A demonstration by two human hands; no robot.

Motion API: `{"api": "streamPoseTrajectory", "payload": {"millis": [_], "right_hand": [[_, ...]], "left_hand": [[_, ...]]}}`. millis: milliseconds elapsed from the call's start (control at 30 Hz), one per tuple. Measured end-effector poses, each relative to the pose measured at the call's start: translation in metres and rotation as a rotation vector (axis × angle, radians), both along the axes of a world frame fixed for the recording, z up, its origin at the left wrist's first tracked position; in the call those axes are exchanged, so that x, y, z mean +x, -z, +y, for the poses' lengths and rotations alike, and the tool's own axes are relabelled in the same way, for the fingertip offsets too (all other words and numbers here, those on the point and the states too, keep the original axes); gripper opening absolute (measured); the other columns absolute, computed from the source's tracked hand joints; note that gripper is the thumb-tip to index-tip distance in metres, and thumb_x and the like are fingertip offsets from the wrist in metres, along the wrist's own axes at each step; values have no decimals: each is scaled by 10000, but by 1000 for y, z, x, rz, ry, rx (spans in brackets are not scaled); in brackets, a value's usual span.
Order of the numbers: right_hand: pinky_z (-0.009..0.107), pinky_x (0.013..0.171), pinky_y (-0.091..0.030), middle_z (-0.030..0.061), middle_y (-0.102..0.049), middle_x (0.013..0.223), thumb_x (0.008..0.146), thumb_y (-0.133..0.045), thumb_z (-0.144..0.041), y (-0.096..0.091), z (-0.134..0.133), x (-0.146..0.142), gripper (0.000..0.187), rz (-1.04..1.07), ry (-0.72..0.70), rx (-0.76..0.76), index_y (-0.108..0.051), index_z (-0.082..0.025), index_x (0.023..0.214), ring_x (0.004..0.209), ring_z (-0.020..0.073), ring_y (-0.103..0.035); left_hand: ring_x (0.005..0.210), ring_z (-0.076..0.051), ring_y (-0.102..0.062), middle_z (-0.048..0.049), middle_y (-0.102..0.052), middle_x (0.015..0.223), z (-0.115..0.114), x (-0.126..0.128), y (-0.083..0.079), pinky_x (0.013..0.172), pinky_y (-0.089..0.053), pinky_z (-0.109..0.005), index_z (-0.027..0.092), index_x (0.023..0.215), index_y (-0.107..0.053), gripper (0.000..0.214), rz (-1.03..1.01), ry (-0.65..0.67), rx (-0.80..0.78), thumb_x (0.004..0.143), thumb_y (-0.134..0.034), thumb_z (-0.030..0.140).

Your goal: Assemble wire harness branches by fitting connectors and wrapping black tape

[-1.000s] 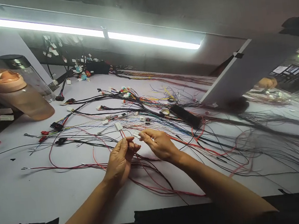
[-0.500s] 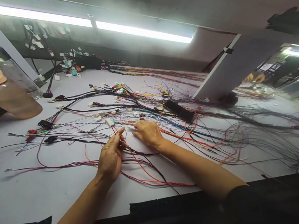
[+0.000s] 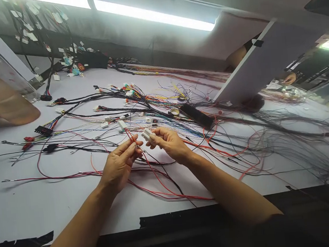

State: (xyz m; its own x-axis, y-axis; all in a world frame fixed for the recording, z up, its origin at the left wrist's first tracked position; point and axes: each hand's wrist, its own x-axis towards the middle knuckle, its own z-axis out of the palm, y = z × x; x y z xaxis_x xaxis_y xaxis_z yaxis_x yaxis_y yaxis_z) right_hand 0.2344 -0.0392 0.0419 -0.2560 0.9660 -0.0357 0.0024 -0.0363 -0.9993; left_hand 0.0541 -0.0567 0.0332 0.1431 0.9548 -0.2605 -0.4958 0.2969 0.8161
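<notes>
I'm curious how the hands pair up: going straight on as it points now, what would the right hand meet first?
Leading with its white connector, the right hand would probably meet the left hand, or the red wires it holds; depth is unclear.

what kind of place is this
Probably a wire-harness assembly workshop: a branched black cable harness lies on the pale table, cables with white plugs hang at the back left, and the right hand holds a white connector.
</notes>
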Motion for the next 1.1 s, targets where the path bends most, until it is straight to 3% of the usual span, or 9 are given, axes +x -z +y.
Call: {"api": "streamPoseTrajectory", "payload": {"millis": [200, 333, 533, 767, 933, 1100], "right_hand": [[223, 621, -345, -25, -560, 733, 786, -681, -463, -3, -9, 1, 310, 112, 17, -101, -632, -162, 842, 659, 75, -471], [223, 607, -345, -4, -598, 807, 744, -731, -460, 1, -14, 3, 367, 221, 6, -226, -656, -172, 960, 670, 81, -517], [206, 576, -335, -7, -607, 833, 704, -779, -431, 7, -14, -2, 377, 323, 29, -334, -659, -200, 978, 663, 74, -534], [176, 539, -301, -33, -560, 741, 709, -781, -418, 9, -13, -9, 349, 413, -42, -445, -668, -183, 941, 617, 42, -475], [184, 547, -341, -37, -551, 667, 660, -813, -429, 4, -14, -11, 380, 440, -62, -542, -668, -164, 892, 580, 52, -455], [204, 532, -329, -10, -577, 684, 727, -734, -508, 6, -18, -17, 381, 345, -122, -466, -647, -141, 781, 574, 65, -457]], "left_hand": [[617, -75, -572, -28, -673, 811, 2, -1, 3, 622, -497, -188, 177, 901, -742, 306, 138, 47, 61, 632, -854, 272], [676, -88, -594, -18, -661, 772, 5, -3, 6, 656, -499, -174, 169, 788, -729, 265, 158, -41, 82, 584, -879, 247], [631, -86, -585, 2, -621, 726, 5, -6, 3, 651, -505, -190, 169, 765, -699, 208, 42, -8, 35, 626, -846, 213], [622, -75, -514, -30, -578, 697, 5, -5, -3, 552, -430, -159, 119, 861, -731, 221, -56, 77, 6, 685, -797, 234], [563, -47, -452, -14, -570, 697, 4, -4, -2, 489, -363, -153, 131, 777, -719, 179, -3, 47, -3, 682, -811, 252], [566, -65, -480, -9, -594, 670, 4, -3, 4, 534, -396, -182, 153, 763, -722, 220, 119, 0, 67, 647, -840, 298]]}}
